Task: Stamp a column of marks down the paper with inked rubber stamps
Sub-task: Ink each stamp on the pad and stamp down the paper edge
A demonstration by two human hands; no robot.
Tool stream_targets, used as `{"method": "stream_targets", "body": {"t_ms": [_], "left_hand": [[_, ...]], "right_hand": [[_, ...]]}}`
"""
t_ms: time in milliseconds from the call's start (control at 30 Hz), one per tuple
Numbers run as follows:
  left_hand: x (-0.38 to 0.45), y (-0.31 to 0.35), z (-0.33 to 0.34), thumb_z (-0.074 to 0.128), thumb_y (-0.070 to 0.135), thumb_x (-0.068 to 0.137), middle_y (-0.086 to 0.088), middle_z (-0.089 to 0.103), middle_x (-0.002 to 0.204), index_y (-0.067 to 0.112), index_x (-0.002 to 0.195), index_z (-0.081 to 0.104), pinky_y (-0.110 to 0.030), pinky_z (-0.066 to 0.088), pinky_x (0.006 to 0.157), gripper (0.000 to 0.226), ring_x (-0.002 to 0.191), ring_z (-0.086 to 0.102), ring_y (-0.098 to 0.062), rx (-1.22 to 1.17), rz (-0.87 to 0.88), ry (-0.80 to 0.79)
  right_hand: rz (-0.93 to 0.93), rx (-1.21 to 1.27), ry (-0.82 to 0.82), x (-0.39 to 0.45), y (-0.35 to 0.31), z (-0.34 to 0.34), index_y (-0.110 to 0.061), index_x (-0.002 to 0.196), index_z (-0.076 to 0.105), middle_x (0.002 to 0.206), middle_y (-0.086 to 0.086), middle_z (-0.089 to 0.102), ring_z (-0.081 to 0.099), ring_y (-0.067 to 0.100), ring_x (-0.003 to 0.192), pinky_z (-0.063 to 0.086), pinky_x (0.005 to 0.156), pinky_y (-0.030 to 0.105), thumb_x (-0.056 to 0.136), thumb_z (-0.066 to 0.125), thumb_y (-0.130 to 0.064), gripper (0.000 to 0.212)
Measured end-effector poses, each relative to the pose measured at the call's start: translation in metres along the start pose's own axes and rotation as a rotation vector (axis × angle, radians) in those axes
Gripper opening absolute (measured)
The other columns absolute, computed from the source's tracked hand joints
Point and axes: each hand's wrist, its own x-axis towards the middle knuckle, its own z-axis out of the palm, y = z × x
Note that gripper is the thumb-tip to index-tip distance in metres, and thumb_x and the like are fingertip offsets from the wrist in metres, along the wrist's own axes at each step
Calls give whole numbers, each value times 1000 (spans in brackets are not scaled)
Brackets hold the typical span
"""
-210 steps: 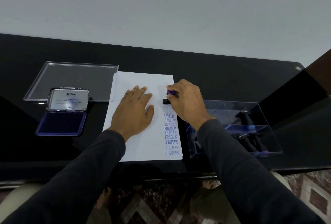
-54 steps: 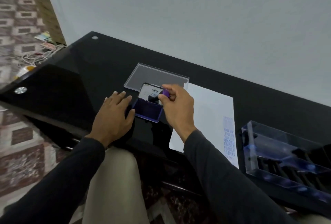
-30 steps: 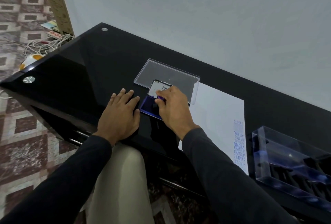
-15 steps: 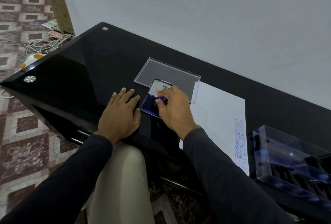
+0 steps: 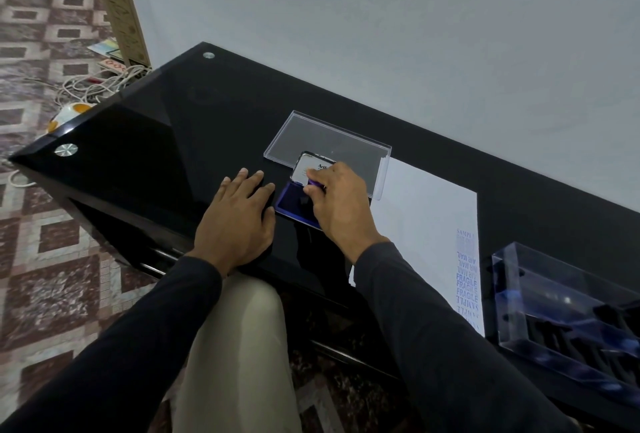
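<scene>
An open ink pad with a blue inked bed and a raised white-labelled lid lies on the black glass desk. My right hand is shut on a purple-handled rubber stamp and holds it down on the pad. My left hand lies flat, fingers apart, on the desk just left of the pad. The white paper lies to the right, with a column of blue marks (SAMPLE, AIR MAIL, FRAGILE) along its right edge.
A clear flat lid lies behind the pad. A clear plastic box holding several black stamps stands at the right. The desk's near edge runs under my forearms. Cables lie on the patterned floor at left.
Seven seconds ago the stamp was pressed on the paper with my left hand holding the sheet. Both hands have moved left to the ink pad; in the last second they barely shifted.
</scene>
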Motion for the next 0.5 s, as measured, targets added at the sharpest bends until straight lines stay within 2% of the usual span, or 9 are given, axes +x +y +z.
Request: {"method": "stream_targets", "body": {"t_ms": [200,367,500], "left_hand": [[0,-1,0,46,37,99,-8,40,158,18,145,51,-49,21,124,50,150,28,-29,6,-1,-4],[0,-1,1,46,37,99,-9,41,157,18,145,52,-50,21,124,50,150,29,-29,-1,-4,0],[1,0,0,46,37,99,-9,41,157,18,145,51,-50,21,124,50,150,28,-29,-4,-6,2]], "right_hand": [[38,73,74,-8,3,5,-14,110,72,103,0,59,53,10,91,47,86,24,90,68,-21,22],[35,84,71,-10,3,5,-12,112,72,106,3,63,58,15,98,51,91,31,91,67,-21,23],[23,71,64,-4,2,3,-9,107,73,104,7,65,60,20,96,51,90,34,92,66,-18,19]]}}
